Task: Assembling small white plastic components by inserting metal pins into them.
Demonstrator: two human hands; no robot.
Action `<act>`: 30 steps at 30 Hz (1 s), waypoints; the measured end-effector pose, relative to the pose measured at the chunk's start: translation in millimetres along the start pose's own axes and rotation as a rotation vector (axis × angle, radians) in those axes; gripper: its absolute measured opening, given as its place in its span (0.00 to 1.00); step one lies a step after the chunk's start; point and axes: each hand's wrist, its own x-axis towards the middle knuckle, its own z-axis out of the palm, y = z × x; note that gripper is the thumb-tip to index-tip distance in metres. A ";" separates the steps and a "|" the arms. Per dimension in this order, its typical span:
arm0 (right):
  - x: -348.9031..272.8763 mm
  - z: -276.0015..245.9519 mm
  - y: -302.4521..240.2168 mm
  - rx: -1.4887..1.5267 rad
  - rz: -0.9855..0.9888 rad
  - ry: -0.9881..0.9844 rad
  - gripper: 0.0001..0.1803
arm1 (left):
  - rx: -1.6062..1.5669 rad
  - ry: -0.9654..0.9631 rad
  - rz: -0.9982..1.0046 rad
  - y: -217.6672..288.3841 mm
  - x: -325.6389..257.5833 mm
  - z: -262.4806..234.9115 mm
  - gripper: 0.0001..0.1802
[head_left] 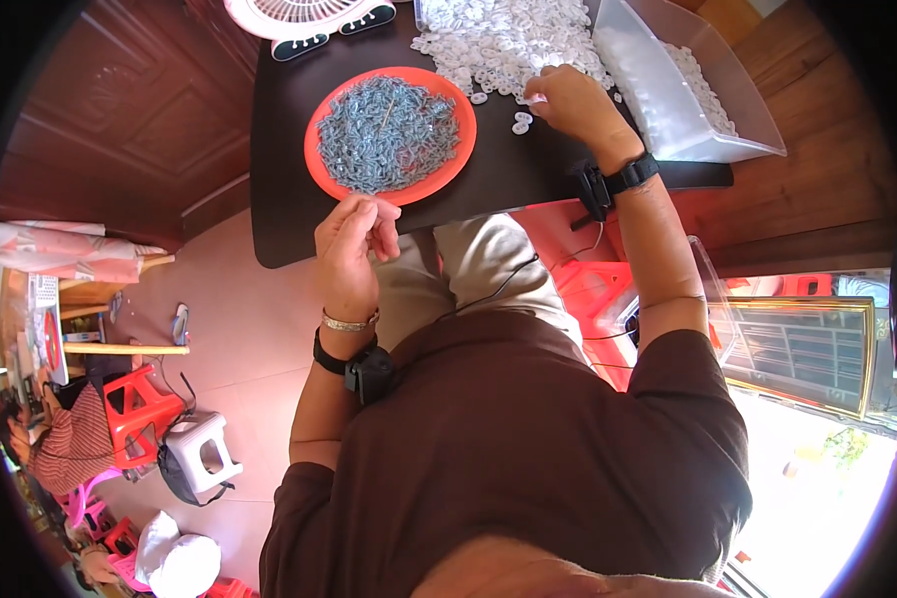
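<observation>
A round orange-red plate on the dark table bears a heap of small grey-blue screw-like pieces. My left hand is at the plate's near edge with its fingers curled together; what they hold, if anything, is hidden. Farther right, my right hand pinches what looks like a small white plastic piece at the near edge of a broad pile of white plastic pieces. A few loose oval ones lie apart from the pile, beside that hand.
A translucent plastic bin with more white pieces stands at the table's right. A pink fan is at the far left of the table. On the floor to my left are a red stool and a white stool.
</observation>
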 end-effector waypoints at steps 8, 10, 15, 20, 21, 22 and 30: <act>5.4 1.4 -4.3 -0.029 0.104 0.110 0.07 | 0.035 0.006 0.020 -1.2 -1.4 -2.1 0.17; 4.7 0.1 -3.1 -0.063 0.113 0.135 0.07 | 0.005 0.014 0.018 -2.0 -1.4 -1.8 0.16; 4.3 2.6 -0.7 -0.052 0.076 0.156 0.07 | 0.008 0.005 0.015 -3.0 -0.1 -0.3 0.16; 10.6 5.8 -4.9 -0.057 -0.075 0.079 0.05 | 0.011 -0.003 0.018 -4.0 0.8 1.9 0.15; 13.3 5.8 -4.8 -0.057 -0.073 0.080 0.05 | 0.015 -0.005 0.019 -3.9 0.8 2.2 0.15; 17.4 5.3 -4.8 -0.076 -0.067 0.040 0.05 | 0.021 -0.004 0.022 -3.5 0.9 2.3 0.15; 32.1 13.2 -5.0 -0.190 -0.105 0.024 0.08 | 0.032 -0.007 -0.002 -3.8 0.4 3.2 0.16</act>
